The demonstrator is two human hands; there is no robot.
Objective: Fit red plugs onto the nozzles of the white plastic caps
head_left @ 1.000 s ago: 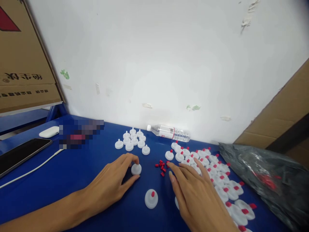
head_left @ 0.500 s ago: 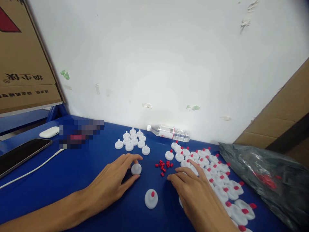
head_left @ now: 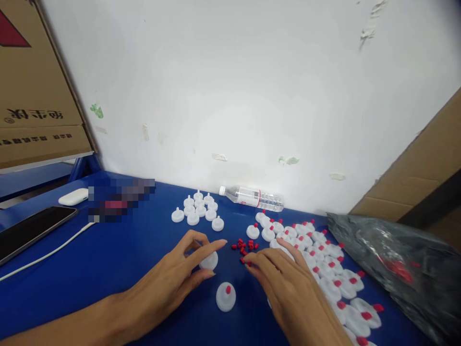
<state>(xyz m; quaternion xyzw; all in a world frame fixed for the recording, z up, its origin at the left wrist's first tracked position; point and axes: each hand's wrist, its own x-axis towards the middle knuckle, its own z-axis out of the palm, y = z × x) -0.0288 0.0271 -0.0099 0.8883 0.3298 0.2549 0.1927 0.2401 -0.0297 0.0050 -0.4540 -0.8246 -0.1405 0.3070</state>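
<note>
Phone [head_left: 39, 230]: at the far left, white cable [head_left: 54, 250] beside it; a wide stretch of blue tabletop [head_left: 126, 240] runs from there toward the left forearm.
Left hand [head_left: 173, 271]: fingers curled, thumb and forefinger partly spread around one white lid [head_left: 211, 262], grasping it just above the tabletop or on it, cannot tell which.
Lid cluster [head_left: 197, 211]: beyond that hand, near the wall [head_left: 180, 96] edging the table's back.
Red-tipped lid [head_left: 226, 298]: between the hands, blue surface around it.
Red caps [head_left: 251, 244]: loose pile just beyond the right fingertips.
Right hand [head_left: 290, 283]: bent fingers, thumb side touching the pile's near end; cannot tell whether a cap is pinched.
Capped lids [head_left: 331, 264]: crowding its right side, up to a dark bag [head_left: 406, 264].
</note>
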